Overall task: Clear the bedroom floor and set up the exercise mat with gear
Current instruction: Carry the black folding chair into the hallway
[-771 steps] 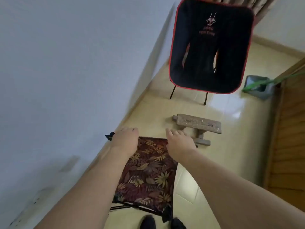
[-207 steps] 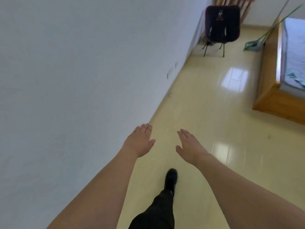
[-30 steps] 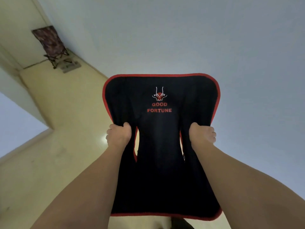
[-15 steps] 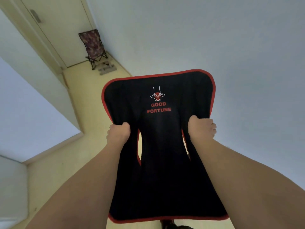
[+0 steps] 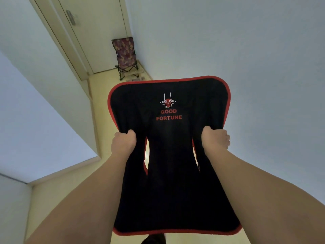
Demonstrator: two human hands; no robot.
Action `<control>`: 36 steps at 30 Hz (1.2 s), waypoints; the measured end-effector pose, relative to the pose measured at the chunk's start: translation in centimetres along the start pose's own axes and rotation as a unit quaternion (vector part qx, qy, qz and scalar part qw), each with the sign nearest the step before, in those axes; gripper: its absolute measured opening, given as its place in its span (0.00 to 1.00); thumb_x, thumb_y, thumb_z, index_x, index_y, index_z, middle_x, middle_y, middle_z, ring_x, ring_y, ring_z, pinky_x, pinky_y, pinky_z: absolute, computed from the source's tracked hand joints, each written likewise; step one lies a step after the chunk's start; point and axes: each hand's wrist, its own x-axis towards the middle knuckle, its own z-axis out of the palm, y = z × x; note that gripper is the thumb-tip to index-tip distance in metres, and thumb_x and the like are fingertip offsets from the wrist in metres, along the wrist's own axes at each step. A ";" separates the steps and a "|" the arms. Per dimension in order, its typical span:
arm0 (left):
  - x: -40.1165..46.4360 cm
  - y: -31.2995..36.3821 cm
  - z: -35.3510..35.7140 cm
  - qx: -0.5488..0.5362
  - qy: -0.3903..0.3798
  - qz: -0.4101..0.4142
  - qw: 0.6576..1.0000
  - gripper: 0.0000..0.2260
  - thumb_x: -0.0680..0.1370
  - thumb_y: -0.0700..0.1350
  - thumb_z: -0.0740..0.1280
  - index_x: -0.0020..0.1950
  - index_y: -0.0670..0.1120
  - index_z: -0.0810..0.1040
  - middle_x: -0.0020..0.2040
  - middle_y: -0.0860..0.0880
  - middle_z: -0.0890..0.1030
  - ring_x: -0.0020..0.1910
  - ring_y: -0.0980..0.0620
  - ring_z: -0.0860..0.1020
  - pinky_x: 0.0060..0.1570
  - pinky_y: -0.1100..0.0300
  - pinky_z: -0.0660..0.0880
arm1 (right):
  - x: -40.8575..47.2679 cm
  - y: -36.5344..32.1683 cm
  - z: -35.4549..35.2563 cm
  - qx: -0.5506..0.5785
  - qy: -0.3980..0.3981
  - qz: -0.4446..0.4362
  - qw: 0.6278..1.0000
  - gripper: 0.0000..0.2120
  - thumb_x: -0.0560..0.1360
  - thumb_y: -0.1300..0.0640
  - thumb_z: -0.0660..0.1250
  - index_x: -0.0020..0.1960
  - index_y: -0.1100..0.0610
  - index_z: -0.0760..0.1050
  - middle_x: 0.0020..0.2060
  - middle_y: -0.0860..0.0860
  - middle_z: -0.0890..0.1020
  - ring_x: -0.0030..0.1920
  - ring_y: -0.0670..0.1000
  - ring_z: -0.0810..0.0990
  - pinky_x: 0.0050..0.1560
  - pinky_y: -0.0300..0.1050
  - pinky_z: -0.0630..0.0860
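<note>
Both my fists, left hand (image 5: 123,144) and right hand (image 5: 215,140), clamped tight on the black red-trimmed chair (image 5: 168,155), "GOOD FORTUNE" logo at 12 o'clock.

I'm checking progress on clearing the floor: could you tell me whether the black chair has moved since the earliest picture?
Yes. The black chair, gripped by both hands, has left its corner and is heading toward the door.

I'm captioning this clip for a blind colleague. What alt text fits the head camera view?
Two bare hands, left hand and right hand, grip the sides of a black folding chair with red trim, held up in front. Beyond it, a floral folding chair stands by a closed door.
</note>
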 end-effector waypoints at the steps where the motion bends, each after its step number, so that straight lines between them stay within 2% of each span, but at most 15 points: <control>1: 2.5 0.7 -0.4 -0.006 0.003 -0.002 1.000 0.30 0.70 0.56 0.55 0.66 0.39 0.69 0.56 0.40 0.79 0.50 0.40 0.79 0.52 0.44 0.78 | 0.7 -1.7 2.1 0.001 -0.003 -0.005 1.000 0.23 0.70 0.52 0.61 0.62 0.61 0.69 0.58 0.58 0.73 0.57 0.59 0.73 0.62 0.58 0.72; 6: 13.5 5.2 -3.1 -0.015 0.011 -0.010 1.000 0.29 0.73 0.54 0.56 0.70 0.40 0.66 0.58 0.42 0.77 0.52 0.41 0.77 0.53 0.46 0.76 | 3.7 -10.3 11.1 -0.004 -0.011 -0.007 1.000 0.21 0.69 0.52 0.60 0.58 0.60 0.71 0.55 0.57 0.75 0.53 0.58 0.74 0.57 0.58 0.75; 11: 23.1 10.7 -5.1 -0.010 0.032 -0.005 0.999 0.25 0.76 0.53 0.56 0.69 0.40 0.67 0.60 0.41 0.76 0.50 0.43 0.75 0.45 0.49 0.73 | 6.8 -18.8 18.1 -0.002 -0.027 -0.010 1.000 0.20 0.69 0.52 0.60 0.57 0.60 0.71 0.54 0.56 0.74 0.52 0.57 0.75 0.56 0.58 0.76; 14: 28.7 14.0 -5.7 -0.013 0.047 0.004 0.999 0.25 0.78 0.52 0.56 0.72 0.41 0.65 0.61 0.41 0.76 0.48 0.44 0.74 0.44 0.51 0.71 | 9.4 -23.6 22.6 0.002 -0.039 -0.016 0.999 0.20 0.67 0.51 0.60 0.56 0.60 0.71 0.53 0.56 0.75 0.51 0.57 0.75 0.54 0.58 0.77; 17: 34.3 17.0 -5.9 0.005 0.065 0.012 0.998 0.24 0.79 0.51 0.56 0.71 0.40 0.66 0.53 0.44 0.75 0.41 0.48 0.73 0.41 0.53 0.69 | 12.5 -28.3 27.3 -0.005 -0.051 -0.017 0.999 0.21 0.65 0.50 0.59 0.55 0.59 0.72 0.51 0.55 0.76 0.49 0.57 0.77 0.52 0.57 0.78; 21: 43.3 21.5 -5.1 0.020 0.083 -0.009 0.996 0.20 0.79 0.51 0.56 0.63 0.37 0.71 0.40 0.46 0.75 0.35 0.49 0.73 0.30 0.57 0.65 | 18.6 -35.3 35.0 -0.023 -0.092 -0.023 0.995 0.20 0.65 0.51 0.58 0.54 0.59 0.73 0.49 0.55 0.76 0.48 0.56 0.77 0.50 0.56 0.79; 24: 49.6 25.9 -5.0 0.009 0.098 -0.041 0.994 0.20 0.80 0.51 0.56 0.63 0.36 0.71 0.41 0.45 0.75 0.37 0.47 0.74 0.37 0.54 0.69 | 22.7 -41.4 40.2 -0.037 -0.124 -0.031 0.991 0.23 0.63 0.50 0.57 0.55 0.59 0.73 0.50 0.55 0.77 0.48 0.57 0.78 0.50 0.57 0.80; 28: 55.4 30.6 -5.7 0.002 0.118 -0.046 0.992 0.20 0.81 0.50 0.56 0.65 0.36 0.70 0.43 0.45 0.73 0.46 0.43 0.74 0.46 0.52 0.70 | 25.5 -47.9 44.7 -0.036 -0.121 -0.044 0.991 0.22 0.66 0.51 0.60 0.57 0.59 0.72 0.52 0.55 0.76 0.50 0.57 0.77 0.52 0.56 0.79; 30: 59.1 32.4 -6.3 -0.007 0.127 -0.056 0.990 0.22 0.80 0.51 0.57 0.68 0.37 0.68 0.53 0.42 0.77 0.53 0.40 0.76 0.51 0.50 0.73 | 26.8 -51.5 47.5 -0.038 -0.127 -0.051 0.990 0.23 0.65 0.51 0.60 0.58 0.59 0.72 0.52 0.55 0.75 0.50 0.57 0.77 0.51 0.56 0.79; 32: 62.7 33.9 -7.1 -0.016 0.139 -0.063 0.988 0.25 0.79 0.52 0.57 0.71 0.37 0.66 0.64 0.39 0.75 0.60 0.38 0.75 0.57 0.48 0.73 | 27.7 -54.9 50.1 -0.036 -0.144 -0.066 0.987 0.25 0.65 0.49 0.59 0.58 0.59 0.72 0.53 0.55 0.76 0.50 0.57 0.77 0.51 0.57 0.79; 36: 70.9 37.1 -8.7 -0.018 0.151 -0.073 0.986 0.26 0.79 0.53 0.57 0.72 0.37 0.65 0.66 0.38 0.74 0.62 0.37 0.75 0.58 0.46 0.73 | 29.6 -62.3 56.2 -0.022 -0.174 -0.078 0.981 0.27 0.62 0.47 0.58 0.57 0.59 0.72 0.52 0.55 0.76 0.50 0.57 0.78 0.51 0.57 0.79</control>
